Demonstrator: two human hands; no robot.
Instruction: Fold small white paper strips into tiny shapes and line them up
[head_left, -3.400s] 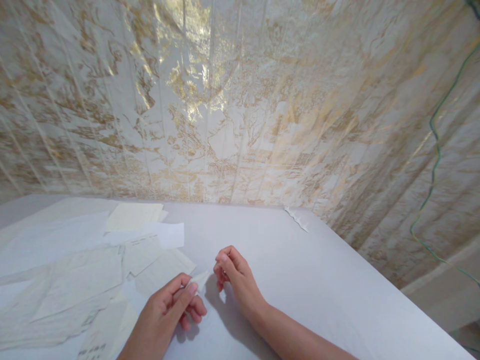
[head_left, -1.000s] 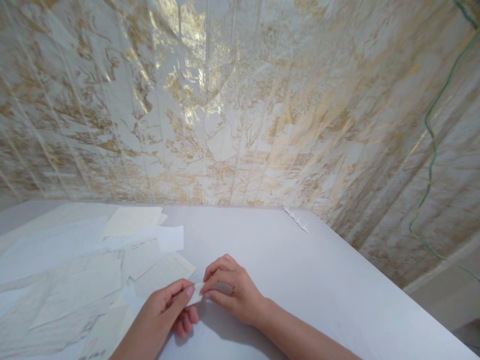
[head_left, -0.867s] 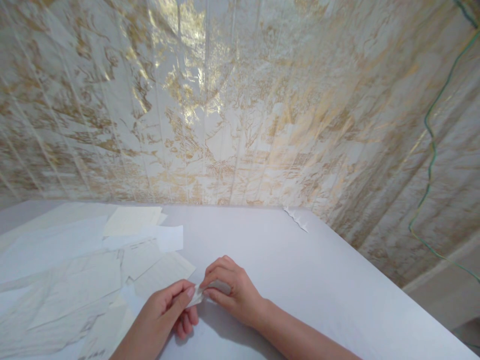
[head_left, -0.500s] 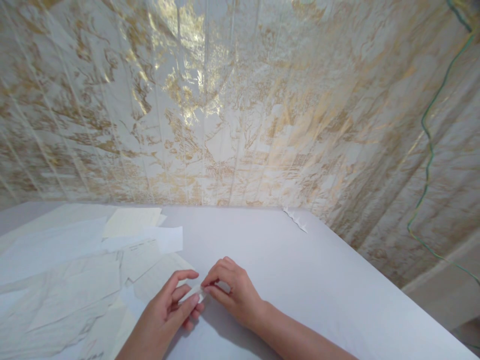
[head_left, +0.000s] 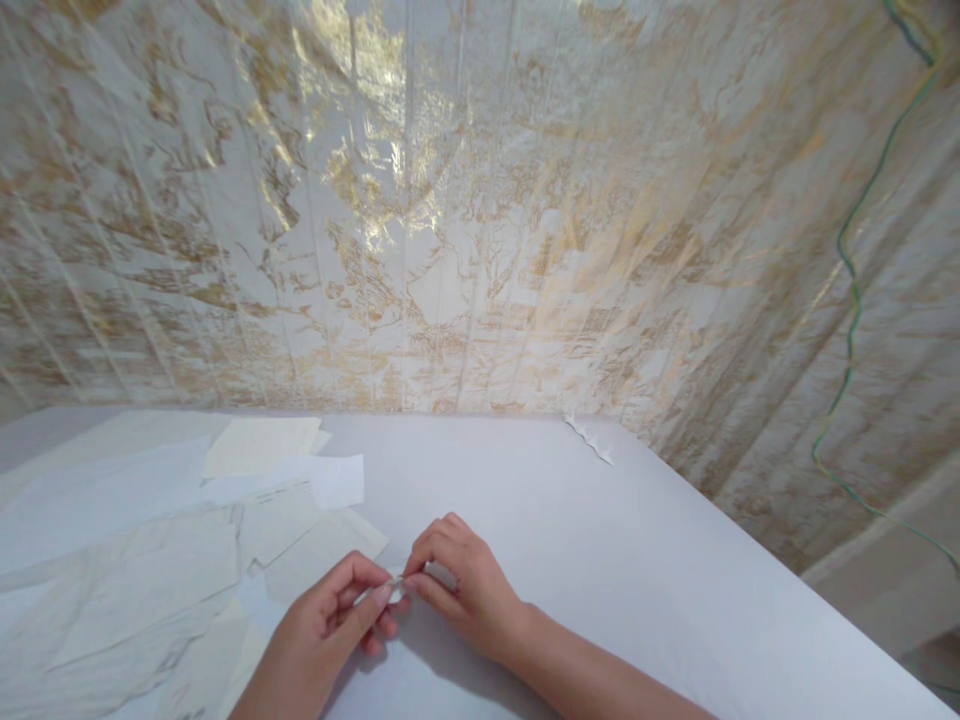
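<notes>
A small piece of white paper (head_left: 395,590) is pinched between both hands, just above the white table. My left hand (head_left: 337,610) grips its near-left end between thumb and index finger, the other fingers curled beneath. On the opposite end, the thumb and fingertips of my right hand (head_left: 457,585) are pressed together. Much of the paper is covered by the fingertips, so its full shape cannot be made out.
Loose paper sheets (head_left: 150,560) overlap across the table's left side. A jagged white paper strip (head_left: 589,440) lies near the far right edge of the table (head_left: 600,560). Gold-patterned sheeting (head_left: 450,250) covers the wall behind; a green-yellow wire (head_left: 853,300) hangs at right.
My left index finger has come down onto the paper, closing against the thumb. Less of the paper shows between the hands; my right hand has barely moved.
</notes>
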